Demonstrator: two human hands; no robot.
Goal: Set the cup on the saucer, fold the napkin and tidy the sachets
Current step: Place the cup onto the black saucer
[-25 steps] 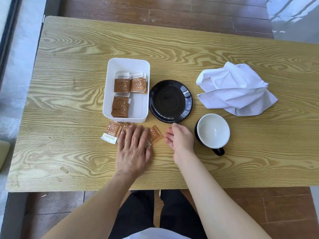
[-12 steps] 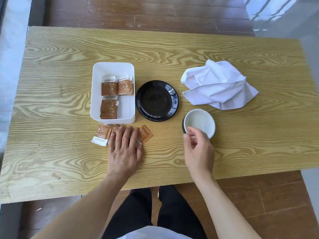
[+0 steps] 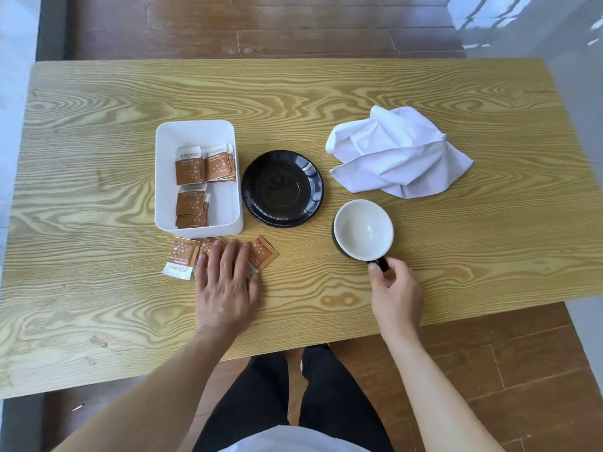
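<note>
head | cup [image 3: 363,229] handle at right hand [image 3: 393,293] fingers [image 3: 375,272]

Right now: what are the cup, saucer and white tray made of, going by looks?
Cup: likely glazed ceramic, dark outside, glossy off-white inside with a light glint. Saucer: probably the same glazed ceramic, black, with sharp window reflections. White tray: looks like matte plastic, with thin uniform walls, rounded corners and no shine.
</note>
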